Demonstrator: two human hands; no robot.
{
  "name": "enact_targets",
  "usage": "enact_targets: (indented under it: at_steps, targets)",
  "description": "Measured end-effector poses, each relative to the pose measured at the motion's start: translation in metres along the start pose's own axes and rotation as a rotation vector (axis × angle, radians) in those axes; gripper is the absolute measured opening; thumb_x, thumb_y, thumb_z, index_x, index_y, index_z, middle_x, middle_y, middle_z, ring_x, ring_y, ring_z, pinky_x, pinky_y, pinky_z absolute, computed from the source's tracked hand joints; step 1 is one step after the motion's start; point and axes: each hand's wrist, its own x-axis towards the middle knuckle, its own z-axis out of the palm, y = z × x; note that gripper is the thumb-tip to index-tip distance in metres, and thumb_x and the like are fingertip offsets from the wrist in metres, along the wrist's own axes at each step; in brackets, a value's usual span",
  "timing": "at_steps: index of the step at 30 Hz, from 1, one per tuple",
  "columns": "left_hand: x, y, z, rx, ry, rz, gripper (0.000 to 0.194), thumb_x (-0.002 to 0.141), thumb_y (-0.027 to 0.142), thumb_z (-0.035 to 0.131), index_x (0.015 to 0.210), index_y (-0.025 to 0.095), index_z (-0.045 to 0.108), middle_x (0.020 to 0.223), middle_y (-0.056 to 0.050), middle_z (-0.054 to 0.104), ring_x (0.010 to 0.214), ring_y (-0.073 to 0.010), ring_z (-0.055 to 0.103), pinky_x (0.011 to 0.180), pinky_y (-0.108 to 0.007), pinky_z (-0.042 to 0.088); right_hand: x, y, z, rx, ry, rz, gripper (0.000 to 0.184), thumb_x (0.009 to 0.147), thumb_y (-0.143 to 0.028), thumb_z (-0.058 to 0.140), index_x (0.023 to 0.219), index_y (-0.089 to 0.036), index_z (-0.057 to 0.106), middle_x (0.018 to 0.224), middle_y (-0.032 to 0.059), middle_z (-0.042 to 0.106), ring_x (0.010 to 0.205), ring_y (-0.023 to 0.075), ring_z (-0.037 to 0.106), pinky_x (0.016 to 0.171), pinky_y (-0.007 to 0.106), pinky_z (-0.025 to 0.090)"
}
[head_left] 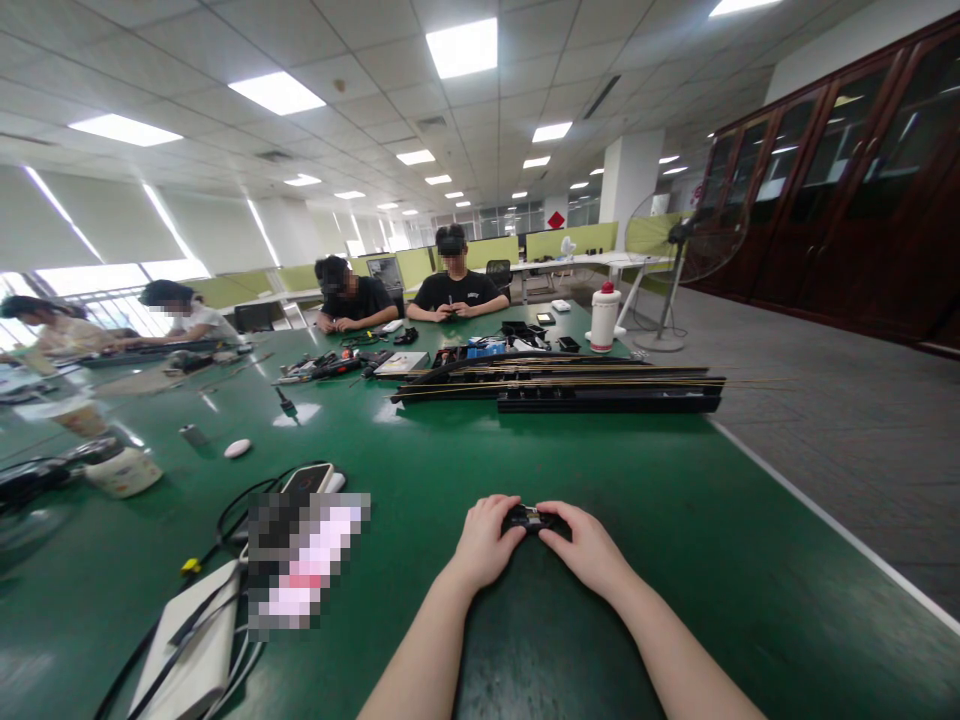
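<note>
Between my two hands is a small black device [534, 519] with some metallic, lighter parts showing in its middle. My left hand [489, 535] grips its left end, thumb in front and fingers behind. On the right end, my right hand [583, 540] holds it in the same way, fingers curled round the edge. The device is low over the green tabletop [420, 480]; whether it touches the surface I cannot tell. My fingers cover both of its ends, and its exact kind does not show.
Long black rails with thin brass-coloured rods [607, 395] lie across the table ahead. A white bottle with a red top [604, 318] stands behind them. To the left are a white power bank [187, 640], cables and a blurred-out phone screen [315, 560]. Several people sit around the table.
</note>
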Motion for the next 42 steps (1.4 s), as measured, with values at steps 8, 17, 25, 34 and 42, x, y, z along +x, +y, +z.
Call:
enact_targets:
  at_steps: [8,17,25,34,42]
  targets:
    - [-0.0001,0.0003,-0.0006,0.006,0.001,0.008,0.036,0.079,0.026,0.054,0.116,0.023,0.053,0.115,-0.005,0.057,0.107,-0.0217,0.049,0.094,-0.036,0.036,-0.0001,0.0011,0.0009,-0.005,-0.004,0.006,0.031,0.071,-0.022,0.057,0.102,-0.02,0.063,0.107,0.0061,0.066,0.101,0.0212,0.059,0.094,0.036,0.041]
    - [-0.0004,0.0004,-0.0004,-0.001,-0.007,0.0,0.037,0.079,0.025,0.054,0.116,0.024,0.053,0.116,-0.004,0.057,0.108,-0.0215,0.048,0.095,-0.036,0.036,-0.0008,-0.0013,-0.0002,0.013,-0.002,-0.01,0.031,0.072,-0.024,0.058,0.102,-0.02,0.062,0.107,0.0065,0.066,0.101,0.0212,0.059,0.093,0.036,0.042]
    - [-0.0003,-0.0005,0.0002,-0.015,0.006,0.028,0.04,0.077,0.022,0.056,0.117,0.024,0.052,0.116,-0.003,0.057,0.107,-0.0216,0.049,0.094,-0.037,0.037,-0.0011,0.0008,0.0013,0.024,0.015,-0.041,0.03,0.069,-0.027,0.062,0.099,-0.022,0.065,0.113,0.0068,0.062,0.109,0.0226,0.055,0.098,0.038,0.038]
    - [-0.0009,-0.0044,0.0028,-0.025,0.016,0.037,0.049,0.073,0.026,0.061,0.121,0.023,0.048,0.117,-0.005,0.055,0.109,-0.023,0.048,0.095,-0.039,0.036,-0.0016,0.0012,0.0028,-0.022,0.01,-0.062,0.022,0.07,-0.023,0.061,0.091,-0.022,0.066,0.108,0.0066,0.064,0.106,0.0217,0.056,0.096,0.037,0.039]
    - [-0.0011,-0.0017,0.0,-0.001,-0.019,0.02,0.046,0.075,0.028,0.059,0.119,0.022,0.05,0.116,-0.005,0.055,0.109,-0.0228,0.048,0.094,-0.038,0.035,-0.0015,0.0005,0.0022,-0.027,0.007,-0.065,0.02,0.069,-0.023,0.061,0.088,-0.023,0.066,0.103,0.0054,0.066,0.102,0.0222,0.057,0.094,0.038,0.04]
